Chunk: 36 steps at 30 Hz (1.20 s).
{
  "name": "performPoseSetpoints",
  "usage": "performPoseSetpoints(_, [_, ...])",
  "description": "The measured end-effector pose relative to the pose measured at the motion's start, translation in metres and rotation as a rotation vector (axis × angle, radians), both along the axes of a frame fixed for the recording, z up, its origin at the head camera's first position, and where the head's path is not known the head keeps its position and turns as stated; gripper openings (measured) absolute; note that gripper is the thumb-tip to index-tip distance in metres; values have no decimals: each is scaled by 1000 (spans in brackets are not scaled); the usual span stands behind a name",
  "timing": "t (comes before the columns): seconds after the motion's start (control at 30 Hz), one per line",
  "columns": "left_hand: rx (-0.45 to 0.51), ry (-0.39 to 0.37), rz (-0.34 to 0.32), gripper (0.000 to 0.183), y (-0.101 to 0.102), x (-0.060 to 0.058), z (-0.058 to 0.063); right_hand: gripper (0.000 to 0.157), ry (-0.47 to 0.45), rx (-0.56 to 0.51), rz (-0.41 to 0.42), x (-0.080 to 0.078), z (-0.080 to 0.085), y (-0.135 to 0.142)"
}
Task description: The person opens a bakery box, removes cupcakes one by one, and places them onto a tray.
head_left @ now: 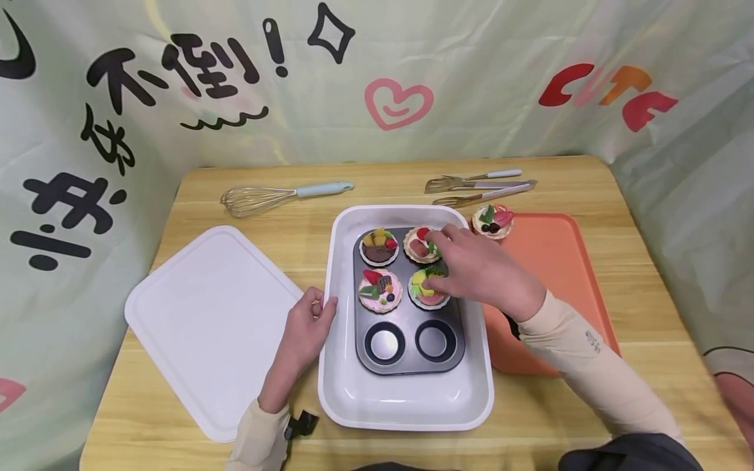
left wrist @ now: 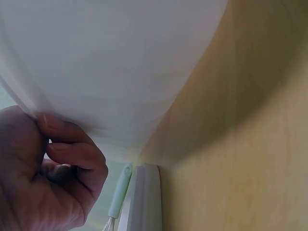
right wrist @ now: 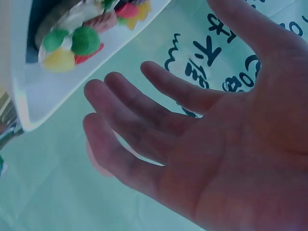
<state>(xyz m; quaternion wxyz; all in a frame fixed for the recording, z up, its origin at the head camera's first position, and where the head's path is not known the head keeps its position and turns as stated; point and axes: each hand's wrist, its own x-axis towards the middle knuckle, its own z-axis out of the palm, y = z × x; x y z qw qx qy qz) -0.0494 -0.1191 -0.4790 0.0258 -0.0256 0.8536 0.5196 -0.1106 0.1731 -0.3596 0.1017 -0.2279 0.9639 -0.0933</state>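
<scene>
My left hand (head_left: 306,327) pinches the left rim of a deep white tray (head_left: 406,405) between thumb and curled fingers. In the tray lies a dark muffin pan (head_left: 410,366) with its front two cups bare. Its other cups hold tarts: a chocolate one (head_left: 379,254), a pink one with strawberry (head_left: 379,301), one with a red berry (head_left: 415,247) and one with yellow fruit (head_left: 429,299). Over the two right-hand tarts hovers my right hand (head_left: 485,268), its fingers loosely bent. Nothing sits in its palm in the right wrist view.
An orange tray (head_left: 544,261) lies to the right, with another fruit tart (head_left: 492,221) at its back left corner. On the left is a flat white tray (head_left: 218,327). A whisk (head_left: 283,195) and several utensils (head_left: 483,186) lie along the back, before a printed cloth (head_left: 471,78).
</scene>
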Motion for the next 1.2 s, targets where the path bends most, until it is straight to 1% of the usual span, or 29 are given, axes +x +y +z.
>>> performPoseSetpoints(0.2, [-25, 15, -1, 19, 0, 0, 0, 73, -77, 14, -15, 4, -6, -11])
performPoseSetpoints(0.3, [-29, 16, 0, 18, -1, 0, 0, 73, -96, 5, -14, 5, -9, -17])
performPoseSetpoints(0.37, [-28, 14, 0, 18, -1, 0, 0, 74, -96, -4, -17, 6, -12, -21])
performPoseSetpoints(0.43, [-24, 11, -1, 19, -1, 0, 0, 72, -96, -15, -27, 7, -14, -25])
performPoseSetpoints(0.6, [-22, 12, -1, 18, 0, 0, 0, 67, -78, -49, -85, 11, -19, -37])
performPoseSetpoints(0.67, [-19, 10, -1, 18, 0, 1, 1, 68, -63, -64, -113, 13, -21, -40])
performPoseSetpoints(0.77, [-12, 9, -2, 18, 0, 1, 1, 74, -48, -70, -152, 15, -24, -43])
performPoseSetpoints(0.9, [-5, 12, -3, 18, 0, 1, 1, 82, -58, -56, -190, 15, -29, -43])
performPoseSetpoints(1.0, [-2, 17, -4, 18, -1, 1, 1, 84, -76, -43, -205, 16, -33, -44])
performPoseSetpoints(1.2, [-1, 11, -10, 18, -1, 1, 1, 75, -135, 14, -231, 18, -37, -45])
